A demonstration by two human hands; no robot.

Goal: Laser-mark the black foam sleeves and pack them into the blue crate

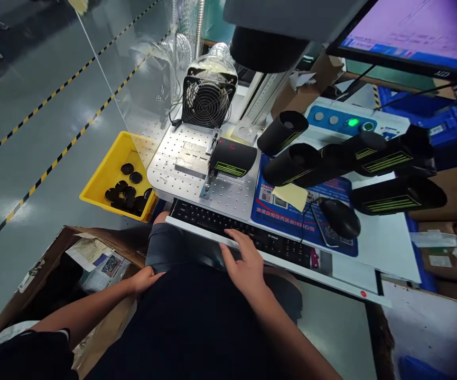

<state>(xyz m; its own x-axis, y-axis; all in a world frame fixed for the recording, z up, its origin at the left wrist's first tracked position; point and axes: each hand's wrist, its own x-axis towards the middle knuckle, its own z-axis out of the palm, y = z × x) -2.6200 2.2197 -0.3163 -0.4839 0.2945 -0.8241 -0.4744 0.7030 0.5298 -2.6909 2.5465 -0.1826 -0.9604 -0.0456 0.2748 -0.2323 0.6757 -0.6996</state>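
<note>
My right hand (246, 264) lies over the front edge of the pull-out tray, fingers apart, with a fingertip at the black keyboard (212, 217). It holds nothing. My left hand (145, 279) rests at my lap, closed with the thumb along the top; the curled fingers are mostly hidden, so what they hold, if anything, cannot be seen. Beyond the keyboard, a black cylinder with yellow-green stripes (234, 158) lies on its side at a metal fixture (212, 145) on the perforated plate (165, 171). A small red light mark shows on its surface.
Several similar black cylinders (286, 129) lie right of the plate, near a mouse (339, 217) and phone (323, 227). A fan (207, 103) stands behind. A yellow bin (101, 177) holds black round caps. Overhead are a dark machine head (268, 47) and monitor (410, 31). A cardboard box (67, 237) stands left.
</note>
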